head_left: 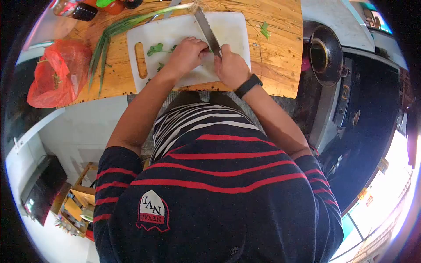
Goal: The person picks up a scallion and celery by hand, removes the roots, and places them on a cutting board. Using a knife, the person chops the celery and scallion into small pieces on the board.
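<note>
My right hand (pixel 232 68), with a black band at the wrist, is closed around the handle of a knife (pixel 207 31). The blade points away from me over the white cutting board (pixel 232 27). Beside the blade, my left hand (pixel 189 53) rests on the board with its fingers curled; what they hold, if anything, is hidden. Green leaves (pixel 155 49) lie on the board to the left of that hand. A long green onion (pixel 131 21) stretches across the board's far edge and down its left side, its root end near the knife tip.
The wooden table (pixel 278 57) carries a red plastic bag (pixel 61 72) at the left, jars (pixel 81 11) at the far left and a small green sprig (pixel 265 30) right of the board. A dark wok (pixel 325 55) stands beyond the table's right edge.
</note>
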Motion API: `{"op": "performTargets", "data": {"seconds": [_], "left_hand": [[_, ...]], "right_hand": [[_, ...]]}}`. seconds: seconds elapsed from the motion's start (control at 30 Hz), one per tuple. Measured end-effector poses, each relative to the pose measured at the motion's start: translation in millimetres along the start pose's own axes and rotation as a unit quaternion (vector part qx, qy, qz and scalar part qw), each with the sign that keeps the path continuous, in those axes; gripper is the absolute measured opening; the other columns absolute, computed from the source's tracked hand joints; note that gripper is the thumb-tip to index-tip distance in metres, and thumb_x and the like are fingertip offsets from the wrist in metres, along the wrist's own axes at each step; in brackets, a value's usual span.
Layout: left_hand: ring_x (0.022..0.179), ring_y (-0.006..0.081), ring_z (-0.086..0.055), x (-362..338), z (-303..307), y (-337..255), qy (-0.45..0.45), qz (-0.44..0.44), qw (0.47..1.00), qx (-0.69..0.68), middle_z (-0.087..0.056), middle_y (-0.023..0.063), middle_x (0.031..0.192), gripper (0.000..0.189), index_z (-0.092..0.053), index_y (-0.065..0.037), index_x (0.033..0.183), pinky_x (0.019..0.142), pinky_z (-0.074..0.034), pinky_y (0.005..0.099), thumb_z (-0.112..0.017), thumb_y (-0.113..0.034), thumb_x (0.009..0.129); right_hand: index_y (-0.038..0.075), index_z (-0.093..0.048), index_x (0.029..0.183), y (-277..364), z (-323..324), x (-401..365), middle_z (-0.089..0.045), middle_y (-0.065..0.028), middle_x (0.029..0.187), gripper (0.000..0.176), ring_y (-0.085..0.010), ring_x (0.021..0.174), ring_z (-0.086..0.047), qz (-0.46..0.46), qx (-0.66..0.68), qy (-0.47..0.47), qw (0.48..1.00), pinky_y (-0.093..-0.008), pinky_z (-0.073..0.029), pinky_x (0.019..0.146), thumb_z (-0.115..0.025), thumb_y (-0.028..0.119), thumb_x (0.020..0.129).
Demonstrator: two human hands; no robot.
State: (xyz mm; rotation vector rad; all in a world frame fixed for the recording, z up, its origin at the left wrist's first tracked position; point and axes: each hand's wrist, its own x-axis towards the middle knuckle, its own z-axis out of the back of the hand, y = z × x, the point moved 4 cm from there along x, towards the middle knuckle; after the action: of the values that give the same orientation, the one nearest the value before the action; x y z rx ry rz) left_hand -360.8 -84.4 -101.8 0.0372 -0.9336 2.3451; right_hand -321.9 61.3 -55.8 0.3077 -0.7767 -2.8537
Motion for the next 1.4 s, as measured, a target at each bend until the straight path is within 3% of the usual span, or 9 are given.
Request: {"op": "performTargets", "data": {"seconds": [0.17, 0.23, 0.4, 0.53, 0.73, 0.83, 1.03, 1.13, 1.4], "left_hand": [[0.087, 0.0346, -0.061, 1, -1, 2, 0.019, -0.003, 1.000, 0.021, -0.065, 0.0153, 0.085, 0.013, -0.065, -0.002, 0.085, 0.084, -0.048, 0.0439, -0.064, -0.002, 0.072], [0.086, 0.0313, -0.063, 0, -1, -1, -0.026, -0.019, 0.998, 0.047, -0.067, 0.0125, 0.083, 0.008, -0.066, -0.004, 0.080, 0.085, -0.048, 0.0410, -0.062, -0.004, 0.073], [0.087, 0.0315, -0.063, -2, 0, 1, -0.008, -0.010, 0.998, 0.054, -0.067, 0.0136, 0.083, 0.009, -0.065, -0.003, 0.080, 0.087, -0.048, 0.0409, -0.063, -0.004, 0.072], [0.088, 0.0318, -0.063, -2, -1, 0, -0.011, -0.013, 0.998, 0.064, -0.067, 0.0143, 0.085, 0.010, -0.065, -0.002, 0.080, 0.087, -0.048, 0.0409, -0.063, -0.003, 0.070], [0.087, 0.0324, -0.062, -2, 2, 1, -0.011, -0.013, 0.998, 0.067, -0.066, 0.0136, 0.084, 0.009, -0.064, -0.002, 0.080, 0.087, -0.048, 0.0413, -0.063, -0.003, 0.071], [0.087, 0.0325, -0.062, -2, -2, 3, -0.026, -0.020, 0.998, 0.055, -0.066, 0.0136, 0.083, 0.010, -0.064, -0.003, 0.081, 0.086, -0.048, 0.0415, -0.063, -0.003, 0.071], [0.087, 0.0318, -0.062, -3, 1, 4, -0.034, -0.038, 0.998, 0.049, -0.066, 0.0134, 0.082, 0.008, -0.063, -0.003, 0.079, 0.085, -0.048, 0.0414, -0.064, -0.003, 0.071], [0.089, 0.0351, -0.061, -4, -1, 6, -0.028, -0.023, 0.999, 0.034, -0.065, 0.0154, 0.087, 0.012, -0.063, -0.001, 0.086, 0.084, -0.048, 0.0434, -0.063, -0.003, 0.074], [0.087, 0.0332, -0.061, -6, 7, -3, -0.013, -0.045, 0.998, 0.045, -0.065, 0.0144, 0.085, 0.009, -0.065, -0.001, 0.085, 0.083, -0.048, 0.0435, -0.063, -0.005, 0.077]], "right_hand": [[0.000, -0.043, 0.097, 4, -18, -9, -0.061, -0.0273, 0.067, 0.024, -0.0467, 0.064, -0.062, -0.053, -0.014, 0.003, 0.998, -0.0569, -0.048, 0.059, -0.056, 0.019, 0.091], [0.000, -0.043, 0.098, 2, -19, -4, -0.061, -0.0275, 0.068, 0.024, -0.0470, 0.065, -0.062, -0.067, -0.020, 0.004, 0.998, -0.0570, -0.048, 0.059, -0.056, 0.019, 0.091], [-0.002, -0.044, 0.101, 15, -1, -6, -0.064, -0.0290, 0.073, 0.023, -0.0466, 0.070, -0.065, -0.037, -0.028, 0.022, 0.999, -0.0561, -0.051, 0.064, -0.049, 0.018, 0.091], [-0.001, -0.044, 0.099, 5, -21, -5, -0.062, -0.0280, 0.069, 0.025, -0.0476, 0.067, -0.062, -0.069, -0.013, 0.009, 0.997, -0.0574, -0.049, 0.061, -0.055, 0.020, 0.091], [-0.001, -0.043, 0.099, 11, -10, -6, -0.061, -0.0286, 0.069, 0.026, -0.0480, 0.067, -0.062, -0.019, -0.001, -0.001, 1.000, -0.0583, -0.048, 0.062, -0.055, 0.020, 0.091], [-0.002, -0.042, 0.099, 3, -23, -6, -0.061, -0.0286, 0.068, 0.026, -0.0487, 0.067, -0.061, -0.076, 0.004, 0.007, 0.997, -0.0582, -0.048, 0.062, -0.056, 0.019, 0.091], [-0.001, -0.042, 0.099, 13, -11, -1, -0.061, -0.0283, 0.069, 0.026, -0.0490, 0.066, -0.061, -0.007, 0.000, -0.012, 1.000, -0.0586, -0.047, 0.061, -0.056, 0.018, 0.090], [-0.001, -0.042, 0.099, 7, -23, -9, -0.062, -0.0279, 0.068, 0.026, -0.0483, 0.066, -0.061, -0.045, 0.005, -0.012, 0.999, -0.0582, -0.048, 0.060, -0.056, 0.018, 0.090], [0.002, -0.042, 0.099, 4, -27, -4, -0.062, -0.0272, 0.068, 0.027, -0.0468, 0.066, -0.063, -0.065, -0.015, -0.019, 0.998, -0.0574, -0.049, 0.060, -0.056, 0.022, 0.090]]}}
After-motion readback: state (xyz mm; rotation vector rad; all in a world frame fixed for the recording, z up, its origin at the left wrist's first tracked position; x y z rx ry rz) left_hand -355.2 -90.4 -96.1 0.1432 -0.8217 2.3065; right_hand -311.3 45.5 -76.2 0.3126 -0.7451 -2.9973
